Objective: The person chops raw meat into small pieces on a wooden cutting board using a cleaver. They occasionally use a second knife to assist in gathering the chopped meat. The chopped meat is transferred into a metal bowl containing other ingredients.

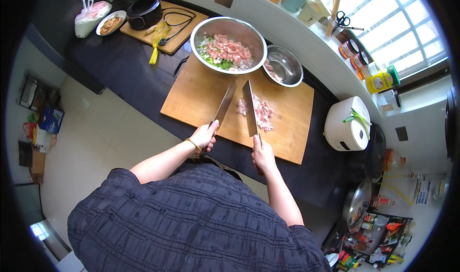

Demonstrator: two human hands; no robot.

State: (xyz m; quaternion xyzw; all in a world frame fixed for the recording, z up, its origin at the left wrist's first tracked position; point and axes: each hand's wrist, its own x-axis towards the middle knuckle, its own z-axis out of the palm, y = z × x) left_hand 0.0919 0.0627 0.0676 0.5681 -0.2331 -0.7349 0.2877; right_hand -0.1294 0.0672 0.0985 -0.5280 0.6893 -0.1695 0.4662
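Note:
My left hand (203,137) is wrapped round the handle of a cleaver (224,104), its blade slanting up over the wooden cutting board (191,95). In my right hand (262,154) is a second cleaver (249,109), held by its handle. That blade is beside a small heap of chopped raw meat (262,113) on the board and partly covers its left side. Beyond the blades, a large steel bowl (261,37) holds minced meat (227,49) and chopped green onion (211,56). A smaller steel bowl (290,63) to its right has several pieces of meat inside.
A white rice cooker (342,123) with green onion on its lid stands right of the board. Far left are a smaller board (175,18) with a black pot (144,13) and cord, a plate of food (111,23) and a plastic bag (91,18). Jars (349,48) line the windowsill.

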